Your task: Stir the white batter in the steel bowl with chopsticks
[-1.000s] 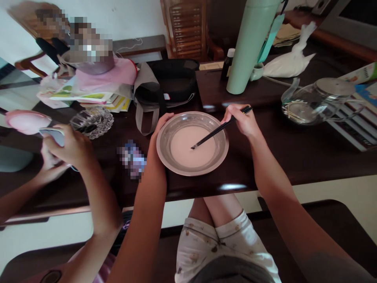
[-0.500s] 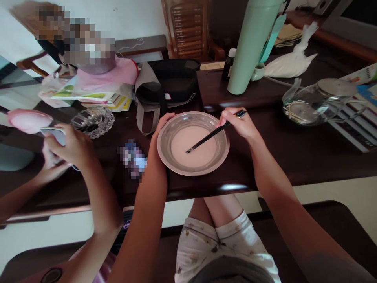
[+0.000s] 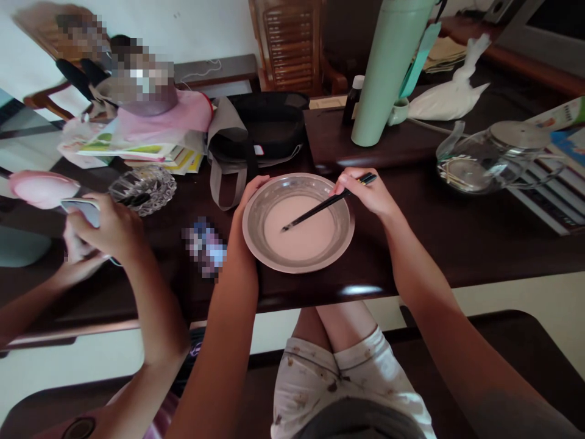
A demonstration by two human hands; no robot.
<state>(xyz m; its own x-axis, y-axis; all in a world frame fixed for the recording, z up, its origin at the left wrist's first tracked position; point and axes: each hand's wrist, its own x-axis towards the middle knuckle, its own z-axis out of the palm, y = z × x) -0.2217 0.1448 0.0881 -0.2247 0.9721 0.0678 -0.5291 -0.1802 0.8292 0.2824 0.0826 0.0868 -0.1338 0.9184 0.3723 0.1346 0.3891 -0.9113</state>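
A round metal bowl (image 3: 340, 235) stands on the dark wooden table and holds a pale pinkish liquid (image 3: 301, 235). My left hand (image 3: 242, 213) grips the bowl's left rim, fingers curled round the edge. My right hand (image 3: 368, 192) is closed on a pair of dark chopsticks (image 3: 320, 210) at the bowl's right rim. The chopstick tips dip into the liquid left of the bowl's middle.
Another person's hands (image 3: 107, 228) at the left hold a phone (image 3: 85, 210). Around the bowl are a glass ashtray (image 3: 142, 189), a black bag (image 3: 265, 128), a green flask (image 3: 384, 73), a glass kettle (image 3: 493, 155), a white plastic bag (image 3: 450, 94) and stacked books (image 3: 137, 149).
My right hand has shifted left with the chopsticks, and their tips have swept leftward through the liquid. My left hand and the bowl have stayed put.
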